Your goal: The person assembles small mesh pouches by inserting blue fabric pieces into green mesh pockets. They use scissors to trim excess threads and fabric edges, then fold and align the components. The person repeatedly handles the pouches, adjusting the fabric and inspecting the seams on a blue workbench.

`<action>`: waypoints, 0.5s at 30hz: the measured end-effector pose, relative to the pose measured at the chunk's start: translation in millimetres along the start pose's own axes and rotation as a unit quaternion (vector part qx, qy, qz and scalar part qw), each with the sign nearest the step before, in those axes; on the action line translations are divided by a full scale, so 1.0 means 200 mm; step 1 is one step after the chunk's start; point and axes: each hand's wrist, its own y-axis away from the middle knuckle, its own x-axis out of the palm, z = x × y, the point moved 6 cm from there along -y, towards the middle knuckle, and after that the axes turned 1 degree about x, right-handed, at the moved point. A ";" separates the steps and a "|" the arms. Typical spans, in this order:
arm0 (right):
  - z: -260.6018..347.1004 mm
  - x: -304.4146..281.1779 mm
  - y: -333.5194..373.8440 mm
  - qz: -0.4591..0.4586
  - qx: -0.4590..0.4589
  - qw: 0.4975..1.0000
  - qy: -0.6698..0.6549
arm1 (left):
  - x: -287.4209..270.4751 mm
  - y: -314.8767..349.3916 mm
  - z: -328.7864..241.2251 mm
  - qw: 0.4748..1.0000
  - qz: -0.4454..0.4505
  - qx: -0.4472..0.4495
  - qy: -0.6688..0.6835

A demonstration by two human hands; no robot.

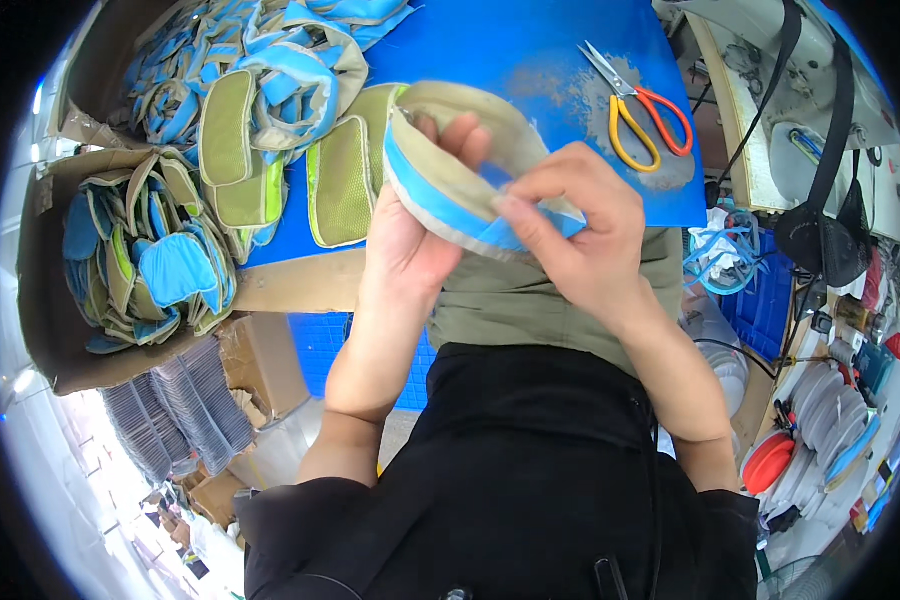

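A looped fabric band (440, 192), beige with a blue stripe and pale edging, is held up over the near edge of the blue table. My left hand (410, 235) supports it from the left, its fingers showing inside the loop and its thumb side hidden by the cloth. With thumb and forefinger, my right hand (590, 235) pinches the band's right end, where blue cloth shows. Just left of the band, green mesh fabric pieces (340, 185) with beige edging lie on the table. Scissors (638, 110) with one orange and one yellow handle rest at the right, blades apart.
A heap of blue-and-beige bands (270, 70) covers the table's far left. Beside it, a cardboard box (45, 290) holds many sewn green and blue pieces. Grey dust (570, 90) marks the blue tabletop (470, 45). A sewing machine (820, 50) stands at the far right.
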 end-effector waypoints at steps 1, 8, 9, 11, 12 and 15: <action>-0.04 -0.01 0.00 -0.021 0.056 0.997 -0.057 | 0.03 0.00 0.01 1.000 0.005 0.000 -0.002; -0.27 -0.07 0.03 -0.158 0.301 0.843 -0.417 | -0.02 0.01 0.01 0.999 -0.025 -0.036 0.015; -0.28 -0.07 0.04 -0.183 0.305 0.830 -0.430 | -0.01 0.01 0.00 0.999 -0.005 -0.039 0.023; -0.32 -0.10 0.06 -0.233 0.310 0.800 -0.457 | -0.01 0.02 -0.02 0.998 0.034 -0.045 0.038; -0.38 -0.15 0.06 -0.258 0.309 0.784 -0.472 | 0.00 0.03 -0.03 0.999 0.029 -0.032 0.033; -0.56 -0.31 0.07 -0.308 0.324 0.785 -0.430 | 0.03 0.03 -0.06 0.999 0.016 -0.013 0.029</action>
